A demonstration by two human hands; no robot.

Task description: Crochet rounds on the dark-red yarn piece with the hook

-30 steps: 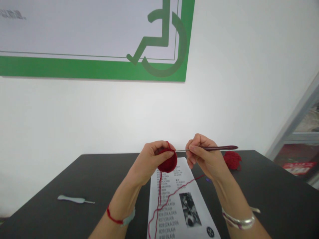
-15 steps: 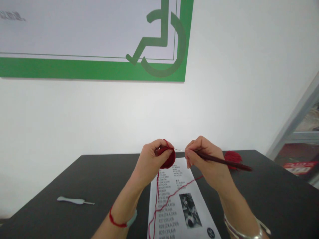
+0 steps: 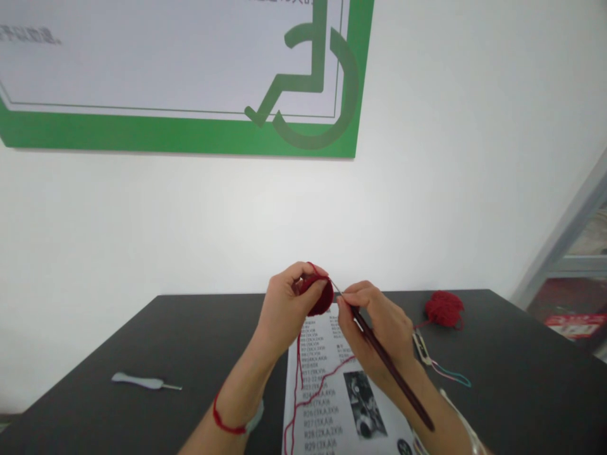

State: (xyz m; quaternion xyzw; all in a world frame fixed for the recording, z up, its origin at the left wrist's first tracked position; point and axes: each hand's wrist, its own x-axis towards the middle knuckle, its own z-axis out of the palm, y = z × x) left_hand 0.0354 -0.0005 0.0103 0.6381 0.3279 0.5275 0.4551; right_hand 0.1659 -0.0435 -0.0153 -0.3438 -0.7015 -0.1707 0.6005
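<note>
My left hand (image 3: pixel 290 303) pinches a small round piece of red crochet (image 3: pixel 323 299) between thumb and fingers, with a strand of red yarn looped over the forefinger. In my right hand (image 3: pixel 374 322) is a crochet hook with a dark brown handle (image 3: pixel 389 363), gripped like a pen. Its thin metal tip meets the top edge of the crochet piece, and the handle slants down to the right. Red yarn (image 3: pixel 325 379) trails from the work across a printed pattern sheet (image 3: pixel 322 417) beneath my hands.
A red yarn ball (image 3: pixel 444 309) sits at the back right of the black table (image 3: pixel 208 341). Near it lies a small metal tool with a coloured cord (image 3: pixel 421 347). A second, pale-handled crochet hook (image 3: pixel 142 381) rests on the left. Behind stands a white wall with a green-framed sign (image 3: pixel 190 136).
My right hand has turned and dropped slightly, swinging the hook's handle from nearly level to steeply slanted. The yarn ball and corded tool have come into fuller view. My left hand keeps its hold.
</note>
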